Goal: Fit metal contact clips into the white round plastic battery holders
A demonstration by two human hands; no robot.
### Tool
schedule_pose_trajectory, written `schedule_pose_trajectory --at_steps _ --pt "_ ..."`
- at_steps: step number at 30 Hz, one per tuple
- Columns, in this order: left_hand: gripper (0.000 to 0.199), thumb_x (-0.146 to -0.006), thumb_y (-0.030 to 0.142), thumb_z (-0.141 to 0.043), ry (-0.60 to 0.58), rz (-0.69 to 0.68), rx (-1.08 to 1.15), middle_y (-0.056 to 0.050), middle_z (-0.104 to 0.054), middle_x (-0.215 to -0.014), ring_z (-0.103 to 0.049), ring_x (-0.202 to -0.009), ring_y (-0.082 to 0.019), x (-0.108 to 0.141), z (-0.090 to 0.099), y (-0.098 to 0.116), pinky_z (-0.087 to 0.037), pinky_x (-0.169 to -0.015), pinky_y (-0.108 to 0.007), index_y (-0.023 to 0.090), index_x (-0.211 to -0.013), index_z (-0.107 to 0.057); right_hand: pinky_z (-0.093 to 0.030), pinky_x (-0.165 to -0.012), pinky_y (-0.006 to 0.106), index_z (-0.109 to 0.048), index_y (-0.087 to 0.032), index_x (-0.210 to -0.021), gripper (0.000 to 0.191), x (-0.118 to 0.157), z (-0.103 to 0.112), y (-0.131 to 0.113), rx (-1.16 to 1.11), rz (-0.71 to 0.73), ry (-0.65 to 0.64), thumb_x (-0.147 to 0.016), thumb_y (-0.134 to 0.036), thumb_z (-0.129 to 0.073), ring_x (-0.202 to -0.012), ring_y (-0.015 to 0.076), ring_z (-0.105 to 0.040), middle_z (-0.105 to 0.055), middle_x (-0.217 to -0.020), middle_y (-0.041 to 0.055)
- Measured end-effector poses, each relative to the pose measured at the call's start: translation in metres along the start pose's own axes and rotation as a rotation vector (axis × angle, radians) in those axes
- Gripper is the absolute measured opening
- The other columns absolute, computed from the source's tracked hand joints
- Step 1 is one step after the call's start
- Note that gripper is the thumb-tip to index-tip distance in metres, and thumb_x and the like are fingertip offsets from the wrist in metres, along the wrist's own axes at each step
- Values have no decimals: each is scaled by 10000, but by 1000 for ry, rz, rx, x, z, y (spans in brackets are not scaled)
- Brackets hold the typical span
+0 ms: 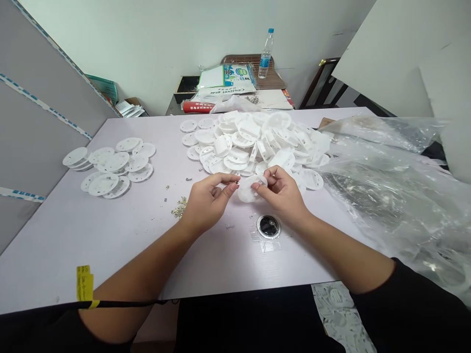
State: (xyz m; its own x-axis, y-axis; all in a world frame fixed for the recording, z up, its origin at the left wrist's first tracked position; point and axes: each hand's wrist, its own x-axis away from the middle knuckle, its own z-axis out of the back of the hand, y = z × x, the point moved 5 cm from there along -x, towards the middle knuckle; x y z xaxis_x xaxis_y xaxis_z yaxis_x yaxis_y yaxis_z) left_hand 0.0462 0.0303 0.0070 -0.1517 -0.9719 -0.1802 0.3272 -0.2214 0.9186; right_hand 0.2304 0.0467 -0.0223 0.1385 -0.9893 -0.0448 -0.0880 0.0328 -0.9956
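Observation:
Between finger and thumb, my right hand (281, 195) grips a round white plastic disc (247, 192) above the table. My left hand (208, 200) is closed in a pinch at the disc's left edge, on a tiny metal piece (237, 183) that is mostly covered by the fingertips. Under the left wrist lies a small heap of brass-coloured metal bits (179, 208). Just beyond both hands is a big pile of similar white discs (250, 137). Another group of discs (114, 164) lies flat and overlapping at the left.
Clear plastic bags (397, 196) cover the table's right side. A round black grommet (268, 227) with tape sits in the tabletop near my right hand. Behind the table stand a water bottle (265, 54) and packages (226, 81). A grey partition (33, 108) borders the left.

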Motion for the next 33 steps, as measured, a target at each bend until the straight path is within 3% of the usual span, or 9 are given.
schedule_pose_trajectory --at_steps 2,4,6,9,10,12,15,25,33 --pt "145 -917 299 -667 4 55 48 86 -317 -429 -262 -361 -53 -2 2 -2 -241 -340 -206 190 -999 -718 -451 -576 237 -421 -219 -893 425 -1 -1 0 -22 -5 -4 -791 -402 -791 -654 102 -547 -574 -752 -38" --pt "119 -895 287 -690 14 113 107 62 -465 -501 -259 -360 -34 -3 3 -6 -218 -329 -193 185 -957 -695 -493 -549 232 -421 -230 -967 461 0 -2 0 -61 -8 -27 -781 -404 -805 -687 117 -595 -622 -829 -20" --pt "149 -873 302 -716 22 156 172 4 -653 -725 -289 -374 -12 -5 3 -8 -227 -328 -185 173 -932 -669 -556 -562 251 -424 -246 -1083 501 0 -3 0 -82 -7 -47 -789 -391 -803 -743 140 -643 -655 -924 3" --pt "229 -860 369 -737 43 193 241 -51 -717 -1023 -323 -412 5 -5 3 -9 -280 -357 -181 168 -916 -642 -628 -626 293 -466 -254 -1190 511 1 -3 -1 -63 17 -43 -811 -375 -787 -832 166 -678 -648 -1042 37" --pt "248 -858 394 -740 53 210 245 -42 -717 -993 -316 -419 3 -4 4 -9 -291 -370 -180 174 -922 -645 -642 -643 305 -495 -251 -1194 489 1 -3 -1 -53 28 -36 -817 -378 -780 -855 171 -681 -638 -1087 49" --pt "269 -850 435 -748 70 255 238 16 -649 -720 -277 -423 -15 -4 6 -10 -294 -389 -178 198 -945 -662 -662 -668 330 -554 -239 -1165 420 1 -3 -2 -35 46 -33 -832 -386 -764 -883 181 -682 -620 -1141 64" --pt "280 -830 464 -764 64 309 219 82 -352 -438 -240 -427 -48 -3 7 -11 -283 -399 -178 225 -944 -670 -678 -710 360 -596 -223 -1094 338 1 -4 -2 -30 59 -43 -841 -378 -758 -898 187 -681 -624 -1118 62" --pt "282 -832 488 -734 66 347 49 63 -389 -446 -341 -383 -70 1 6 -10 -291 -366 -200 229 -939 -697 -685 -797 369 -622 -241 -1138 280 6 -7 2 -7 173 -134 -890 -318 -726 -980 187 -680 -648 -1113 53" --pt "234 -852 450 -699 147 231 -122 66 -340 -429 -304 -384 -70 2 10 -3 -309 -383 -207 220 -893 -713 -676 -822 376 -613 -240 -1184 335 8 -9 4 -17 201 -194 -878 -273 -743 -1020 196 -684 -659 -1144 62"
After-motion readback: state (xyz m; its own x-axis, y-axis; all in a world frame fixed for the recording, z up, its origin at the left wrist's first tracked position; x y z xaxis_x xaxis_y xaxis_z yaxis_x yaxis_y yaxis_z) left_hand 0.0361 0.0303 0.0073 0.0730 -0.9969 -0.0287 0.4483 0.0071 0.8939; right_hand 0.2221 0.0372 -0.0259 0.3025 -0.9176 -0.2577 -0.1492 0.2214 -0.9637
